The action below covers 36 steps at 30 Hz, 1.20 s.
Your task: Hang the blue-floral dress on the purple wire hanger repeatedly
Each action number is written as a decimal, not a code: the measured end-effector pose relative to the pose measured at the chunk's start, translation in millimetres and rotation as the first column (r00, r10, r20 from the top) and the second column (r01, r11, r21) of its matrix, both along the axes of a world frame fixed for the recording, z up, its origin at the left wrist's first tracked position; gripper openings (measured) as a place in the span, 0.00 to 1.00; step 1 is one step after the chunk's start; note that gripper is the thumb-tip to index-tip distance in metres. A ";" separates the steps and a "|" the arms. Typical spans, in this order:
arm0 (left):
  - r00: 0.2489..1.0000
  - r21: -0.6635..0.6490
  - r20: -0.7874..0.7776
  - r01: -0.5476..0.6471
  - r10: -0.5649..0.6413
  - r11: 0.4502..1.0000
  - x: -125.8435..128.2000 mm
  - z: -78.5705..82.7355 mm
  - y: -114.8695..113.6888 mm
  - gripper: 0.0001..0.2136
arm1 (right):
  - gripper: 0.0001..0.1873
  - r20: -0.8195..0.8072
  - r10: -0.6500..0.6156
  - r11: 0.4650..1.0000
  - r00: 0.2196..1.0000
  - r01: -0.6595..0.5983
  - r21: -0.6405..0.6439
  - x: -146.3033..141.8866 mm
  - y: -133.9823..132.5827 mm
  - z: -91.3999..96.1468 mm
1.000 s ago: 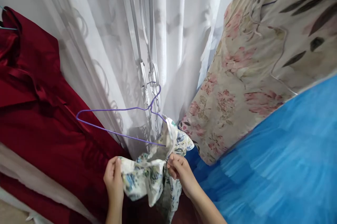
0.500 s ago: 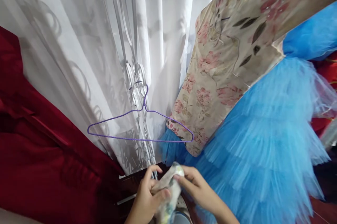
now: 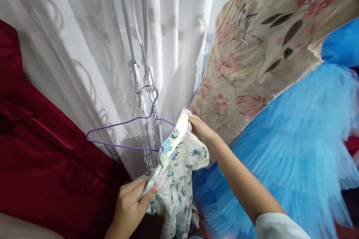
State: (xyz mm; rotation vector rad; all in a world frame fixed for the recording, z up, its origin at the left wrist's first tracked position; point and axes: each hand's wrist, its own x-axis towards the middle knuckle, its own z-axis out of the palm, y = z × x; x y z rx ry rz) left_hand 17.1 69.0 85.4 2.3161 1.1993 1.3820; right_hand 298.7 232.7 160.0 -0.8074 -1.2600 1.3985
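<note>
A small white shirt (image 3: 179,179) with a blue and yellow flower print hangs stretched between my two hands. My left hand (image 3: 131,201) is closed on its lower left edge, thumb on top. Higher up, my right hand (image 3: 200,128) pinches the fabric near the end of the collar band. Behind the garment hangs a purple hanger (image 3: 120,123), its hook caught on a white metal rack (image 3: 144,82). The shirt covers the hanger's right end, and I cannot tell whether the two touch.
White curtains (image 3: 92,44) fall behind the rack. Dark red cloth (image 3: 42,156) hangs at the left. On the right are a beige floral garment (image 3: 238,63) and a blue tiered tulle dress (image 3: 260,164). A shoe (image 3: 195,216) shows below the shirt.
The shirt, bunched low between both hands before, is now lifted and spread out. My right hand has risen toward the hanger's right end; my left has moved left and slightly down.
</note>
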 end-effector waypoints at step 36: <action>0.872 0.411 -0.143 -0.379 0.469 0.829 -61.6 137.4 81.9 0.11 | 0.17 0.222 -0.231 0.962 0.947 0.187 0.201 33.1 -80.4 -5.7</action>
